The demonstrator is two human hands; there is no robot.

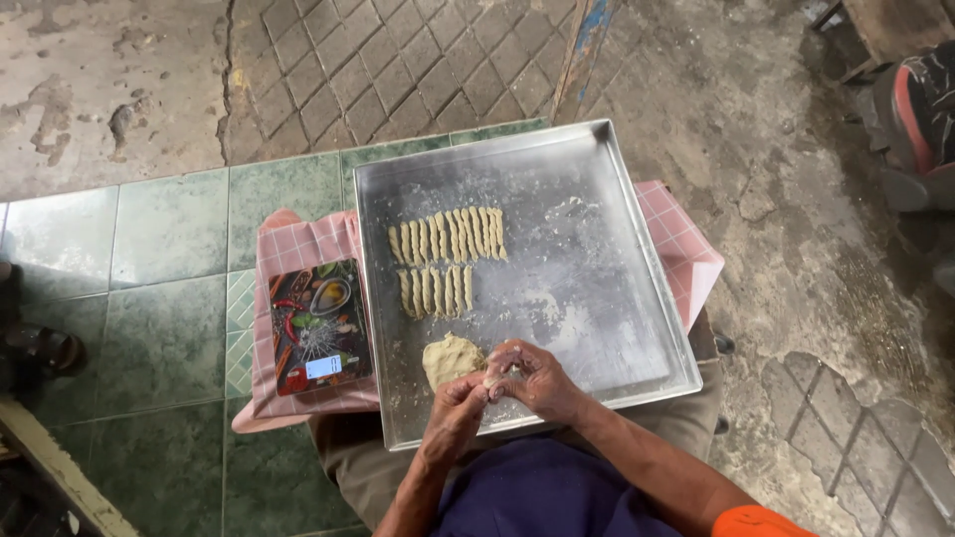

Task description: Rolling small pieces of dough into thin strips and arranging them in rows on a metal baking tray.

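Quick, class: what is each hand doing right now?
Left hand: closed on a small piece of dough.
Right hand: closed on the same piece of dough.

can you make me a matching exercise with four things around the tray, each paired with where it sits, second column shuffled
Things:
1. lump of dough
2. dough strips
3. kitchen scale
4. checked cloth

Places:
A. lined up in two rows on the far half of the metal tray
B. spread under the tray, showing on both sides
C. on the near part of the tray, just beside the left hand
D. off the tray, on the cloth to its left

Pairs: 1-C, 2-A, 3-D, 4-B
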